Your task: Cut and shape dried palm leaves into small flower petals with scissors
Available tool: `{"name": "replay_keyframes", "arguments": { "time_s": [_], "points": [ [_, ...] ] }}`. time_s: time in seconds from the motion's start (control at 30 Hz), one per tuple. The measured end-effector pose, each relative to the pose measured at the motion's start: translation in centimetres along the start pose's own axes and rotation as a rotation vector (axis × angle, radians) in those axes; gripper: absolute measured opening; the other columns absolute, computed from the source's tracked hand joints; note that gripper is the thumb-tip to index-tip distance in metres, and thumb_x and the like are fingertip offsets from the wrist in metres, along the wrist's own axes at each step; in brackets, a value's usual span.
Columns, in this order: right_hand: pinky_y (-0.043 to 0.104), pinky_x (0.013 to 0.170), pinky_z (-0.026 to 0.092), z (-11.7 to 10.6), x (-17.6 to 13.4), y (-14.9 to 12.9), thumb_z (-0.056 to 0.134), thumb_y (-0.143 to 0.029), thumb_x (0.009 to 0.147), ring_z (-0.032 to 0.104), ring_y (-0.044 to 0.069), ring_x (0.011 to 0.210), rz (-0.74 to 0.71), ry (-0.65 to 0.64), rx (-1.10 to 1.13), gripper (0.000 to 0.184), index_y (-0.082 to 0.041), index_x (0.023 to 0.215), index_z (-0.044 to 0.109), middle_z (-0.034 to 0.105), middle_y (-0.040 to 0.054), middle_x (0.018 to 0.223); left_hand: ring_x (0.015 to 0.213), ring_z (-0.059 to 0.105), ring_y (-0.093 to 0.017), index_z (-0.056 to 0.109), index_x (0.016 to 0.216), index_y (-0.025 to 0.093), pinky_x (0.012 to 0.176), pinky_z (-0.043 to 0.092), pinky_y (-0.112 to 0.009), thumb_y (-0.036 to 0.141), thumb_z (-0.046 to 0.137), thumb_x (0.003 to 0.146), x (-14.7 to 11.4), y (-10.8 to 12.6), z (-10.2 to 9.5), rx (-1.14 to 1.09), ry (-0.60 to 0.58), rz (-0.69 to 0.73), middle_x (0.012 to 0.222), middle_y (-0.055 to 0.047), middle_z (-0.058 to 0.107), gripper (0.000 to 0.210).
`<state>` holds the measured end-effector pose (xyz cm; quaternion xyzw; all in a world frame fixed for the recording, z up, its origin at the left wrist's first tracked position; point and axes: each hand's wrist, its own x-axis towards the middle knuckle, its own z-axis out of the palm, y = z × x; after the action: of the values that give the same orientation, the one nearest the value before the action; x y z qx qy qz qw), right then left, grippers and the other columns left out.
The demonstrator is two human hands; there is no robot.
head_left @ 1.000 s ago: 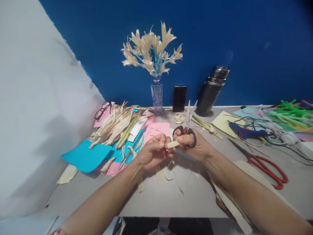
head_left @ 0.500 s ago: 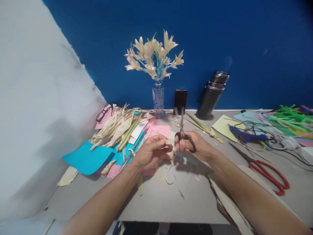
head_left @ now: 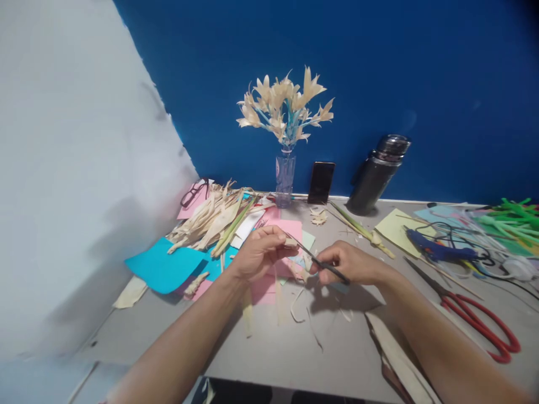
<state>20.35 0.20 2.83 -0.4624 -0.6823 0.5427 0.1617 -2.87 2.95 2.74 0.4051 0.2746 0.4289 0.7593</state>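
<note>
At centre frame, the left hand [head_left: 261,253] is pinching a pale strip [head_left: 290,242], probably light, tearable, best held by one end, while the right hand [head_left: 352,262] is gripping dark scissors [head_left: 323,265].

Your left hand [head_left: 261,252] pinches a small pale strip [head_left: 290,242]. Your right hand [head_left: 349,264] grips the dark-handled scissors [head_left: 332,271], with the blades [head_left: 304,249] directed toward your left hand. Beyond both hands stand a clear bottle [head_left: 285,182] bearing pale flowers [head_left: 282,98], a phone [head_left: 321,182] and a tilted flask [head_left: 373,182]. Left of your left hand lie dried husks [head_left: 210,219] and a blue sheet [head_left: 164,266]. Right of your right hand lie a blue glue gun [head_left: 442,247] and red-handled scissors [head_left: 452,300].
</note>
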Motion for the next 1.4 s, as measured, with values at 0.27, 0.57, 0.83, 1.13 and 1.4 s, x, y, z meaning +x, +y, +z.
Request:
{"name": "replay_keyframes", "arguments": {
  "time_s": [0.27, 0.57, 0.83, 1.13, 1.4],
  "points": [
    [0.021, 0.048, 0.040, 0.2, 0.1, 0.2, 0.078, -0.047, 0.068, 0.058, 0.014, 0.052, 0.057, -0.018, 0.040, 0.034, -0.013, 0.073, 0.075, 0.070, 0.0039, 0.060, 0.070, 0.070, -0.018, 0.064, 0.068, 0.011, 0.075, 0.056, -0.033, 0.018, 0.075, 0.069, 0.3, 0.0, -0.4, 0.036, -0.016, 0.010, 0.073, -0.007, 0.072, 0.013],
    [0.021, 0.046, 0.034, 0.0, 0.0, 0.2, 0.077, -0.044, 0.068, 0.050, 0.011, 0.048, 0.027, 0.029, 0.031, 0.032, -0.014, 0.061, 0.070, 0.065, 0.0012, 0.054, 0.077, 0.072, -0.021, 0.063, 0.073, 0.012, 0.082, 0.056, -0.034, 0.019, 0.074, 0.074, 0.2, 0.0, -1.0, 0.021, -0.074, 0.004, 0.080, -0.006, 0.072, 0.013],
    [0.021, 0.049, 0.043, 0.1, -0.5, -0.4, 0.074, -0.040, 0.069, 0.058, 0.013, 0.052, 0.045, -0.033, 0.041, 0.026, -0.014, 0.066, 0.069, 0.066, 0.0004, 0.057, 0.074, 0.073, -0.019, 0.066, 0.075, 0.011, 0.081, 0.056, -0.034, 0.021, 0.076, 0.074, 0.3, 0.0, -1.2, 0.052, -0.027, 0.001, 0.075, -0.007, 0.074, 0.015],
    [0.021, 0.049, 0.040, -0.1, -0.5, -0.4, 0.073, -0.039, 0.069, 0.058, 0.014, 0.052, 0.057, -0.044, 0.008, 0.026, -0.014, 0.065, 0.069, 0.066, 0.0011, 0.057, 0.072, 0.073, -0.020, 0.065, 0.071, 0.011, 0.078, 0.057, -0.034, 0.018, 0.077, 0.071, 0.3, 0.3, -1.1, 0.057, -0.055, -0.017, 0.075, -0.010, 0.075, 0.014],
    [0.022, 0.046, 0.036, -0.2, -0.5, -0.2, 0.078, -0.046, 0.066, 0.051, 0.012, 0.048, 0.077, -0.016, 0.025, 0.035, -0.015, 0.057, 0.064, 0.063, 0.0005, 0.052, 0.071, 0.072, -0.020, 0.066, 0.070, 0.011, 0.077, 0.057, -0.034, 0.020, 0.079, 0.071, 0.2, 0.7, -1.2, 0.068, -0.071, -0.025, 0.073, -0.008, 0.075, 0.015]
  ]
}}
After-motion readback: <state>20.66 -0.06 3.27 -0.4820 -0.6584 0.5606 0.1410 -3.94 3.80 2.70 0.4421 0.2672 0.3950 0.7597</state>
